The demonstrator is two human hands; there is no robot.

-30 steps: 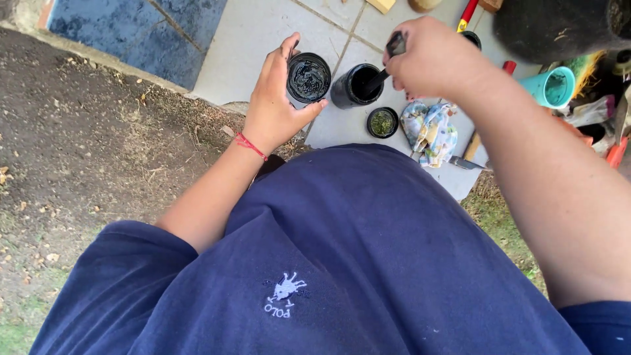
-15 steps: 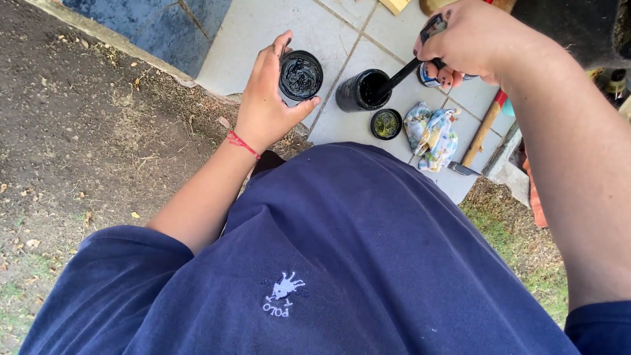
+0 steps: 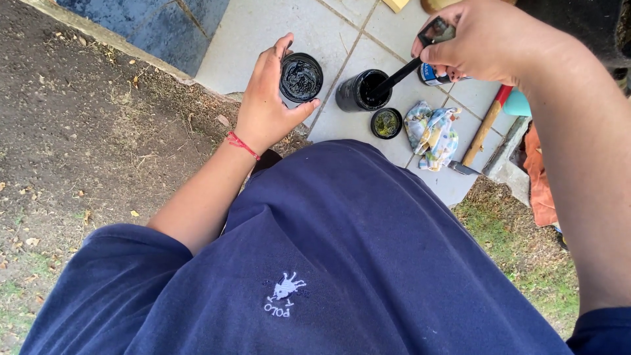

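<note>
Black paint fills the small round lid (image 3: 301, 77) that I hold in my left hand (image 3: 266, 105), fingers curled around its far rim and thumb pressed against the near edge, so the hand is closed snugly on it. A thin red string (image 3: 243, 145) circles that wrist.

My right hand (image 3: 483, 41) is closed around the handle of a brush (image 3: 402, 71), pinched between the fingertips and thumb, and the dark brush slants down to the left with its tip inside the open black jar (image 3: 359, 91). The jar stands on the pale grey paving slab (image 3: 276, 26), just beside the lid in my left hand but not touching it.

Near the jar, towards me, sits a smaller round tub (image 3: 386, 123) with something greenish inside. Next to that lies a crumpled rag (image 3: 432, 133), patterned in blue, yellow and white. A wooden handle with a red end (image 3: 484, 125) lies slantwise beyond the rag. Bare soil (image 3: 79, 131) spreads out to my left, and my dark blue shirt (image 3: 342, 263) fills the lower part of the view.
</note>
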